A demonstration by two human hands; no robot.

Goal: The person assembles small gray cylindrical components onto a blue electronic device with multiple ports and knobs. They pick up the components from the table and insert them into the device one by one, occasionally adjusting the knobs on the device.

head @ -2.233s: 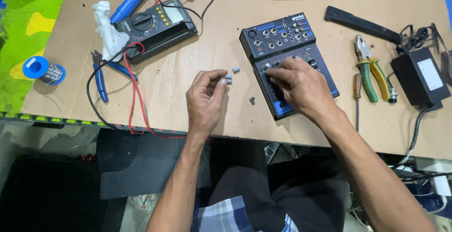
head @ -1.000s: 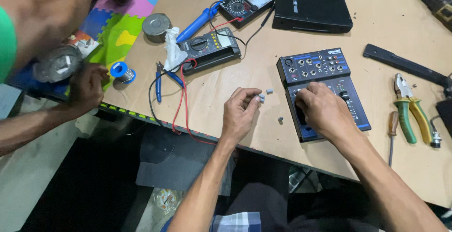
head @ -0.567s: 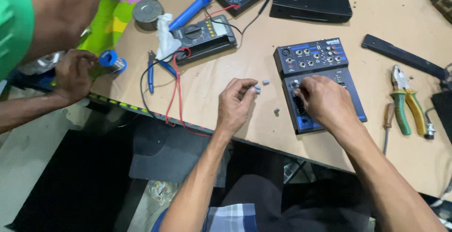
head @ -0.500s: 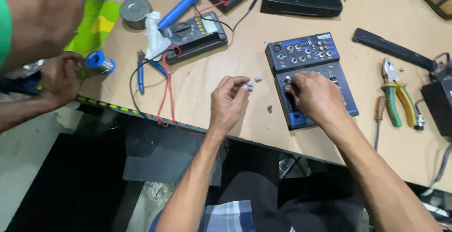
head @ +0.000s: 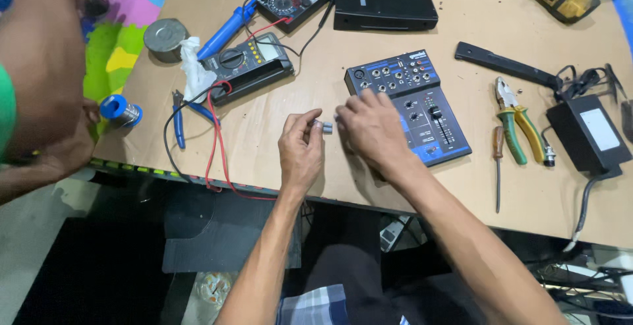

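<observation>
Head view: we see both hands meeting just left of the mixer (head: 407, 106), a small blue and black audio board lying flat on the table (head: 369, 186). Left hand (head: 301, 148) pinches small grey knobs (head: 324, 126) between thumb and fingers, closed on them. Right hand (head: 372, 127) lies just beside, fingertips reaching at the same knobs; whether it grips one we cannot tell, the fingers hide it.

Progress, as we judge it: some knobs look to be off the mixer and gathered in the left hand, others still sit on its face, the fader cap too. So part done, more left.

Around the mixer: pliers (head: 514, 117) and a screwdriver (head: 498, 167) to its right, a black adapter (head: 587, 132) beyond them. Behind it, a black box (head: 384, 2). To its left, a multimeter (head: 247, 66) with red and black leads, well apart from the hands. Far left, another person's arm (head: 39, 81) near a solder spool (head: 120, 110).
</observation>
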